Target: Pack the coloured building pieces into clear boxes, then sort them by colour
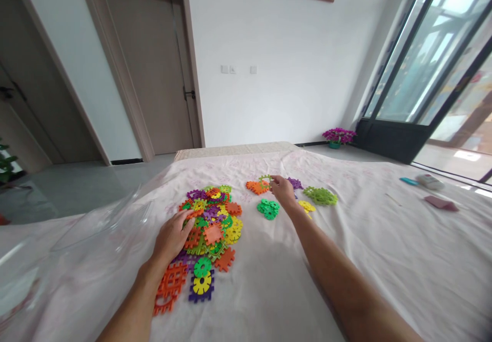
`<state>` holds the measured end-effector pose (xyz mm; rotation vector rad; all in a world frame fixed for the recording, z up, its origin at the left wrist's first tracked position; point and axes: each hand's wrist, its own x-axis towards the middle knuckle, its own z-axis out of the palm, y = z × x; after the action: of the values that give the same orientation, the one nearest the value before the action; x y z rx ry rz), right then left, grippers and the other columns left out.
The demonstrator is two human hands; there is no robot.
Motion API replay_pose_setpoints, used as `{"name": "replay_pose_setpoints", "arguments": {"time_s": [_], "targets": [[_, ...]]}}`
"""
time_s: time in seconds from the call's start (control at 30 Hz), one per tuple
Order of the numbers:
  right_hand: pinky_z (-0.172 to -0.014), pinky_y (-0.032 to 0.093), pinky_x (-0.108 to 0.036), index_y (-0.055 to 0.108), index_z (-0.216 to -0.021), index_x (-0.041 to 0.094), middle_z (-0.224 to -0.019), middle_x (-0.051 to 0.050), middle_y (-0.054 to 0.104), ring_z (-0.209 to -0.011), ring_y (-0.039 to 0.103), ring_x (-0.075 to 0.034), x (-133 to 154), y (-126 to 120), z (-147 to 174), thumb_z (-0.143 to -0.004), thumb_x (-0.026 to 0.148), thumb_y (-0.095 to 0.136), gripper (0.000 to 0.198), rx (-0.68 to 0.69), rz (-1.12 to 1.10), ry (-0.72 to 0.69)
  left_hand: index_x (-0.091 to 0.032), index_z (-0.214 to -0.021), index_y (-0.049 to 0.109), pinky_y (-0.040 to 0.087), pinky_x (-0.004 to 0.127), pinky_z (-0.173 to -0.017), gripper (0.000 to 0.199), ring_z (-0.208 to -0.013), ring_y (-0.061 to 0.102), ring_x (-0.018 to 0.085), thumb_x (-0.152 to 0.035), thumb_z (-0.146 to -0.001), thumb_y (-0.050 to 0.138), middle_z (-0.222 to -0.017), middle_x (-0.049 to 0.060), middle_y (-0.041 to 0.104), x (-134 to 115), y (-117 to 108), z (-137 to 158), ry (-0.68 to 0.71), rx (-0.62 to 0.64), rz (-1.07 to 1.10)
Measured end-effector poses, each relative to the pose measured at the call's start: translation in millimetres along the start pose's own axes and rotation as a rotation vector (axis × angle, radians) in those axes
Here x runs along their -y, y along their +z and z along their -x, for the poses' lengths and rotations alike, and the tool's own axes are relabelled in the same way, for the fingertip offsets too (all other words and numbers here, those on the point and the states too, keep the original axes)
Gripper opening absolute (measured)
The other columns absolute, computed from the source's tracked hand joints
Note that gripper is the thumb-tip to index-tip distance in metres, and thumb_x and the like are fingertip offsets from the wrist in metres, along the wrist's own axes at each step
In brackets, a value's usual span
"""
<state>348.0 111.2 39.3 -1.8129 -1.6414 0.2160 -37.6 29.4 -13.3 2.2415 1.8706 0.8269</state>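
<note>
A mixed heap of flat plastic interlocking pieces point(209, 224) in orange, yellow, green and purple lies on a pale sheet point(269, 290). My left hand point(172, 237) rests on the heap's near left edge, fingers curled on a piece. Farther off lie small sorted groups: orange point(257, 186), dark green point(268, 208), purple point(295, 183), yellow point(306, 206) and light green point(321, 195). My right hand point(283, 189) reaches among them, pinching a light green piece point(265, 179) above the orange group.
A clear plastic container point(77, 249) lies on the sheet at the left. A blue item point(408, 181), a white item point(429, 181) and a dark red item point(441, 203) sit at far right. Doors, a glass sliding door and a potted flower point(338, 137) stand beyond.
</note>
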Motion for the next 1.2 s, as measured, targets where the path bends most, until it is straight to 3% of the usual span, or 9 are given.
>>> {"name": "replay_pose_setpoints", "arguments": {"time_s": [0.13,0.33,0.47,0.63,0.83,1.0,1.07,1.2], "targets": [[-0.077,0.046,-0.027,0.065,-0.12,0.019,-0.1,-0.008,0.072,-0.091,0.065,-0.021,-45.0,-34.7,-2.1,-0.084,0.025,0.046,0.041,-0.142,0.046,0.122,-0.022,-0.125,0.058,0.037,0.038,-0.107,0.045,-0.126,0.05,0.022,-0.044,-0.093,0.034,-0.134,0.007,0.057,-3.8,-2.8,0.6,-0.015,0.008,0.005],[-0.079,0.044,-0.032,0.063,-0.123,0.02,-0.113,-0.013,0.067,-0.1,0.061,-0.025,-112.1,-83.8,-1.2,-0.083,0.025,0.046,0.043,-0.217,0.291,0.335,-0.023,-0.124,0.059,0.038,0.036,-0.107,0.044,-0.126,0.051,0.022,-0.043,-0.093,0.036,-0.132,0.005,0.059,-2.8,-2.9,1.0,-0.004,-0.008,0.007],[-0.093,0.038,-0.043,0.06,-0.127,0.028,-0.134,-0.009,0.054,-0.119,0.045,-0.032,-131.1,-89.6,8.1,-0.084,0.034,0.05,0.044,-0.252,0.545,0.198,-0.022,-0.125,0.058,0.038,0.035,-0.107,0.046,-0.126,0.051,0.022,-0.045,-0.093,0.035,-0.133,0.005,0.059,-1.6,-1.4,0.6,-0.003,-0.003,0.0],[-0.103,0.032,-0.046,0.06,-0.126,0.038,-0.144,0.001,0.044,-0.133,0.03,-0.03,-147.6,-76.2,13.4,-0.088,0.04,0.049,0.039,-0.062,0.629,-0.048,-0.022,-0.125,0.058,0.037,0.036,-0.108,0.047,-0.128,0.049,0.022,-0.046,-0.093,0.033,-0.134,0.005,0.058,0.4,0.3,-0.3,0.003,0.003,-0.005],[-0.104,0.031,-0.044,0.061,-0.124,0.035,-0.142,-0.002,0.047,-0.13,0.036,-0.027,-173.2,-82.6,0.8,-0.09,0.037,0.047,0.037,-0.071,0.634,-0.014,-0.022,-0.125,0.057,0.037,0.036,-0.108,0.045,-0.127,0.05,0.021,-0.045,-0.094,0.034,-0.134,0.005,0.058,1.4,1.0,-0.3,0.003,-0.006,-0.012],[-0.105,0.027,-0.051,0.063,-0.123,0.028,-0.141,-0.007,0.048,-0.131,0.035,-0.032,-152.4,-79.1,-9.4,-0.089,0.033,0.049,0.038,-0.197,0.642,0.05,-0.022,-0.124,0.059,0.038,0.036,-0.107,0.045,-0.126,0.051,0.022,-0.044,-0.093,0.034,-0.134,0.006,0.058,-0.2,1.0,-0.2,-0.006,-0.015,-0.008],[-0.104,0.03,-0.047,0.062,-0.125,0.028,-0.138,-0.006,0.051,-0.128,0.038,-0.03,-124.9,-66.3,-12.0,-0.089,0.027,0.048,0.039,-0.185,0.572,-0.035,-0.021,-0.124,0.059,0.038,0.037,-0.107,0.045,-0.126,0.051,0.022,-0.044,-0.093,0.035,-0.134,0.006,0.057,-0.7,0.9,-0.2,-0.008,-0.015,-0.008],[-0.102,0.037,-0.034,0.061,-0.127,0.024,-0.132,-0.006,0.058,-0.12,0.05,-0.022,-53.4,-20.5,-14.2,-0.087,0.014,0.045,0.043,0.041,0.353,-0.337,-0.021,-0.125,0.058,0.037,0.038,-0.108,0.045,-0.127,0.05,0.022,-0.043,-0.093,0.035,-0.135,0.007,0.057,-1.4,0.6,-0.3,-0.005,-0.009,-0.005]]}}
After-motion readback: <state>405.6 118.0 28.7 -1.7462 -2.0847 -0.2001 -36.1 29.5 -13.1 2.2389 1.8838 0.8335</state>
